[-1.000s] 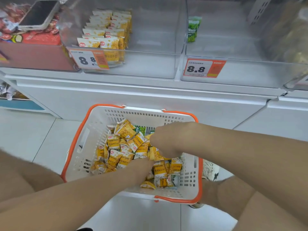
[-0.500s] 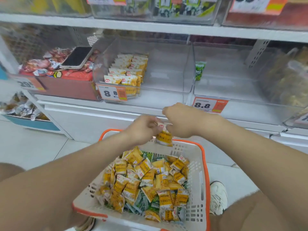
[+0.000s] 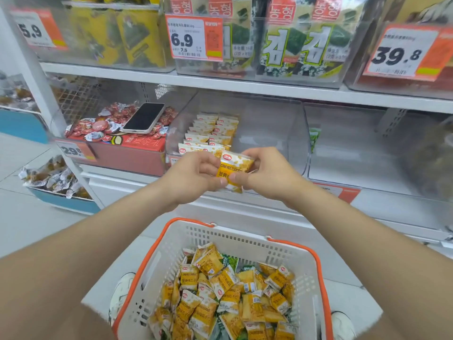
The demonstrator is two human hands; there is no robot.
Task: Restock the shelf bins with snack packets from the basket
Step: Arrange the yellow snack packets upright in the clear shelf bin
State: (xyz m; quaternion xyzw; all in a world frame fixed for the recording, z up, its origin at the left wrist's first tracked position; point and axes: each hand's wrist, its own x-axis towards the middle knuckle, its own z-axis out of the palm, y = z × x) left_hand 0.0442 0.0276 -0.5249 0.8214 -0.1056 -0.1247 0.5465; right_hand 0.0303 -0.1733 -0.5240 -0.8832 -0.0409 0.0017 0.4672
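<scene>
A yellow snack packet [image 3: 232, 171] is held upright between both hands, in front of the clear shelf bin [image 3: 294, 133]. My left hand [image 3: 193, 176] pinches its left side and my right hand [image 3: 267, 173] grips its right side. Two rows of the same yellow packets [image 3: 210, 132] stand in the left part of that bin. Below, the white basket with an orange rim [image 3: 247, 238] holds a heap of yellow packets [image 3: 228, 295] and a few green ones.
A phone [image 3: 144, 117] lies on red sweets in the bin to the left. The clear bin to the right [image 3: 367, 153] holds one green packet [image 3: 314, 138]. Seaweed packs [image 3: 289, 45] fill the shelf above. My shoes flank the basket on the floor.
Both hands have come up out of the basket with one yellow packet and now hold it higher, level with the bin's front. The view has tilted up toward the shelves.
</scene>
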